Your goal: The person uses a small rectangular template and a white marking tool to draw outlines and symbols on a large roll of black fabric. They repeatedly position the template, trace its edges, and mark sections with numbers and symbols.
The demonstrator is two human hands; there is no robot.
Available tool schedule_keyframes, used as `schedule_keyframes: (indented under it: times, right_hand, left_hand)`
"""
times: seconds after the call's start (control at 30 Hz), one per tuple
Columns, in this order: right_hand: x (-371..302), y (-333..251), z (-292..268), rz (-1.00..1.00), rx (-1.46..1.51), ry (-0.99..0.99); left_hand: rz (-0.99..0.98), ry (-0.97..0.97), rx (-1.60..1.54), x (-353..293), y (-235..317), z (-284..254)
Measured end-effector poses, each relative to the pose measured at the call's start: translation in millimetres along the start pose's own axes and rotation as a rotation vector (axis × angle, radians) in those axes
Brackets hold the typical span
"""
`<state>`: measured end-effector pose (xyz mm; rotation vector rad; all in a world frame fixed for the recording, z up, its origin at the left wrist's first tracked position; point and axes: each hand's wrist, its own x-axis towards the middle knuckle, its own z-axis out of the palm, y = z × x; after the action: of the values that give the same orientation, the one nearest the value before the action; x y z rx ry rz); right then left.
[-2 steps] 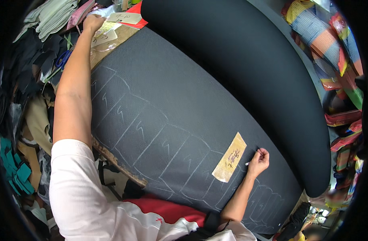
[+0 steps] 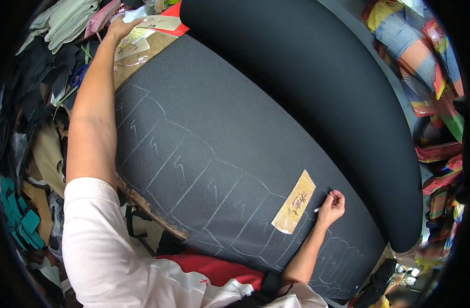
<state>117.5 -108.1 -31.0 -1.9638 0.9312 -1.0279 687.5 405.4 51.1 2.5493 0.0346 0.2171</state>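
Note:
On the dark grey sheet of material (image 2: 209,102), my right hand (image 2: 331,208) rests closed around a small white piece of chalk (image 2: 317,209) whose tip sticks out on its left side. Just left of that hand lies a tan card pattern piece (image 2: 294,203) with handwriting on it. White chalk outlines of several adjoining shapes run across the sheet. At the far left my left arm is stretched out, and my left hand (image 2: 123,28) has its fingers extended at the left end of a pale card piece (image 2: 160,22). Whether the fingertips touch that card is hard to tell.
A thick black roll of material (image 2: 306,87) curves along the far side. Blue-handled scissors (image 2: 79,76) and dark scraps (image 2: 27,87) lie left of the table's worn wooden edge (image 2: 153,210). Folded pale cloth (image 2: 65,23) is stacked at the far left; checked bags (image 2: 404,41) stand at right.
My left hand has opened out, its fingers reaching right toward the pale card. The right hand, chalk and tan pattern piece stay practically where they were.

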Motion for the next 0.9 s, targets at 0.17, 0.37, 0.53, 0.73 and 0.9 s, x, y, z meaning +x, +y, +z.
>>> schedule_keyframes:
  times: [0.17,0.37,0.53,0.73,0.9]
  right_hand:
    - [7.5,-9.5,-8.1,0.120,0.124,-0.047]
    - [0.2,-47.2,-36.2,0.217,-0.522,-0.266]
    - [-31.3,-56.5,-35.4,0.063,-0.552,-0.226]
    - [-58.0,-56.2,-39.4,0.046,-0.597,-0.121]
    - [-54.2,-59.7,-43.4,0.151,-0.431,-0.129]
  left_hand:
    - [-0.044,0.109,-0.291,3.2,-2.8,6.2]
    - [0.190,0.091,0.125,-34.3,4.9,9.3]
    - [0.526,-0.074,0.026,-174.6,54.8,62.2]
    - [0.572,-0.400,0.051,-334.8,132.3,66.4]
    - [0.719,-0.576,0.066,-437.1,196.6,80.9]
